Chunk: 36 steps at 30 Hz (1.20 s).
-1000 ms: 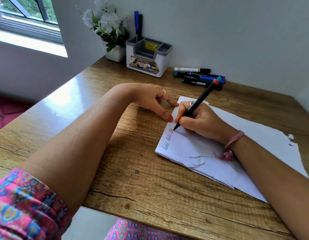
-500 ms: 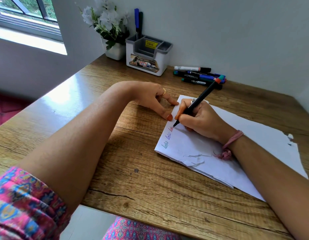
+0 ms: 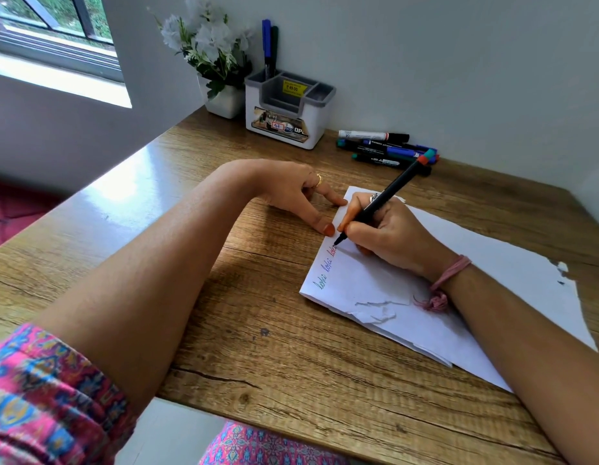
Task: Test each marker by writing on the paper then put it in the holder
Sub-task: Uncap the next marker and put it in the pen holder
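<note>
The marker (image 3: pixel 380 203), black with a red cap end, leans up toward one o'clock, its tip down on the paper (image 3: pixel 486 273) at the sheet's ten o'clock corner. The right hand (image 3: pixel 388 234) has a tight writing grip round the barrel, heel resting on the sheet. Small handwritten words run along the left edge (green, blue, then red at the tip). The left hand (image 3: pixel 300 193) lies relaxed, two straight fingertips pressing the paper's edge, holding nothing. At twelve o'clock on the tabletop (image 3: pixel 264 330) stands the holder (image 3: pixel 288 110), two markers upright in its rear left slot. At one o'clock lies a loose pile of markers (image 3: pixel 382 147). A white flower pot (image 3: pixel 224 100) sits touching the holder's left side.
</note>
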### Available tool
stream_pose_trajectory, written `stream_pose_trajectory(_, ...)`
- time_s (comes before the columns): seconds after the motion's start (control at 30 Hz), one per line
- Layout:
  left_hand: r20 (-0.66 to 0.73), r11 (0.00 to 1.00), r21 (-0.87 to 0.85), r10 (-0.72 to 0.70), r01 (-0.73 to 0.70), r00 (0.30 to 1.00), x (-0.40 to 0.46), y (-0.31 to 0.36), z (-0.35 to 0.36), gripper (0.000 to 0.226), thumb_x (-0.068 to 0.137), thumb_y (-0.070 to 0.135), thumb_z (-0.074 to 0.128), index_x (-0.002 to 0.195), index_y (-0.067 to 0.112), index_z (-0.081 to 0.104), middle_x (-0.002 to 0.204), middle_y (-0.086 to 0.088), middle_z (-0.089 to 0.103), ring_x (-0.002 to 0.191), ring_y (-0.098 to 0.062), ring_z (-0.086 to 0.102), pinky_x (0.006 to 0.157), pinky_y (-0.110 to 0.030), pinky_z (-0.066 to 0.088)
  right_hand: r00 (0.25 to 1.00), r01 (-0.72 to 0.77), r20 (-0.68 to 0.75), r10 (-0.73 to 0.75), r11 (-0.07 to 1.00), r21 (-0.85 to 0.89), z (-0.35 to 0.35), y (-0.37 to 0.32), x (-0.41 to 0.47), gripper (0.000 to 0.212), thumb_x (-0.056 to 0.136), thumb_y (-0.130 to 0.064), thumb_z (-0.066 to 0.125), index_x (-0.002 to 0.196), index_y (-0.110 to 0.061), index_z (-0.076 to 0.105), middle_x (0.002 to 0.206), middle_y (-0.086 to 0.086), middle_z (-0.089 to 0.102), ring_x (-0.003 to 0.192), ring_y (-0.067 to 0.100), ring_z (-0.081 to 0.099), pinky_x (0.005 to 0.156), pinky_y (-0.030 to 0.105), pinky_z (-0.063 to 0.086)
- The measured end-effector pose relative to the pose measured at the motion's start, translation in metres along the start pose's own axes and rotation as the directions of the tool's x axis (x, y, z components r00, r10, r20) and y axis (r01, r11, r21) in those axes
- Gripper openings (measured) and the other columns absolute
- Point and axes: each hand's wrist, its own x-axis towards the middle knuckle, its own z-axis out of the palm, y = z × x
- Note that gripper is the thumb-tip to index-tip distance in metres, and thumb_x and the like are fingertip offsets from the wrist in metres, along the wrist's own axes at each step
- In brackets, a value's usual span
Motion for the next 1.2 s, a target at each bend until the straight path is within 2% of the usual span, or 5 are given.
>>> stream_pose_trajectory(0.13, -0.054, 0.968, -0.251, -0.003, -0.010, 0.999, -0.001, -0.004, 0.002, 0.065, 0.084, 0.037, 0.066, 0.137, 0.035, 0.029, 0.099, 0.004, 0.051, 0.093, -0.014, 0.050, 0.080, -0.027, 0.043, 0.997, 0.047, -0.069, -0.038, 0.990, 0.136, -0.002, -0.002, -0.001, 0.013, 0.083, 0.001, 0.050, 0.076, -0.010, 0.052, 0.048, -0.008, 0.054, 0.041, 0.003, 0.044, 0.042, 0.014, 0.037)
stream_pose_trajectory(0.27, -0.056, 0.897, -0.439, 0.027, -0.049, 0.998, -0.008, -0.008, 0.001, 0.028, 0.092, 0.006, 0.052, 0.114, 0.022, 0.055, 0.093, 0.003, 0.057, 0.094, -0.015, 0.052, 0.093, -0.034, 0.042, 0.985, 0.090, -0.160, -0.057, 0.974, 0.207, -0.005, -0.004, 0.001, 0.010, 0.080, -0.008, 0.049, 0.080, -0.015, 0.055, 0.057, -0.005, 0.054, 0.051, 0.009, 0.050, 0.048, 0.019, 0.042)
stream_pose_trajectory(0.43, -0.142, 0.909, -0.394, 0.086, -0.136, 0.986, -0.016, -0.011, -0.001, 0.027, 0.093, 0.011, 0.056, 0.104, 0.035, 0.063, 0.086, 0.017, 0.065, 0.077, 0.009, 0.058, 0.071, -0.012, 0.040, 0.974, 0.043, -0.226, -0.003, 0.984, 0.174, -0.008, -0.002, 0.000, 0.019, 0.085, -0.016, 0.044, 0.088, -0.016, 0.063, 0.081, 0.002, 0.068, 0.075, 0.013, 0.065, 0.062, 0.022, 0.050)
stream_pose_trajectory(0.8, -0.196, 0.840, -0.494, 0.145, -0.225, 0.970, -0.017, -0.010, -0.001, 0.023, 0.089, 0.011, 0.059, 0.096, 0.033, 0.064, 0.095, 0.007, 0.070, 0.091, -0.004, 0.063, 0.085, -0.020, 0.049, 0.951, 0.003, -0.307, 0.037, 0.992, 0.128, -0.009, -0.006, 0.000, 0.012, 0.090, -0.009, 0.058, 0.085, -0.017, 0.050, 0.087, 0.009, 0.072, 0.070, 0.012, 0.069, 0.059, 0.024, 0.048)
stream_pose_trajectory(1.2, -0.276, 0.681, -0.628, 0.259, -0.378, 0.926, -0.023, -0.007, -0.004, 0.017, 0.086, 0.002, 0.057, 0.094, 0.013, 0.067, 0.075, 0.008, 0.072, 0.069, -0.005, 0.064, 0.066, -0.016, 0.051, 0.914, 0.245, -0.291, -0.283, 0.956, -0.161, -0.010, -0.022, -0.003, 0.018, 0.077, -0.009, 0.074, 0.094, -0.004, 0.070, 0.081, 0.001, 0.070, 0.068, 0.013, 0.068, 0.064, 0.025, 0.056)
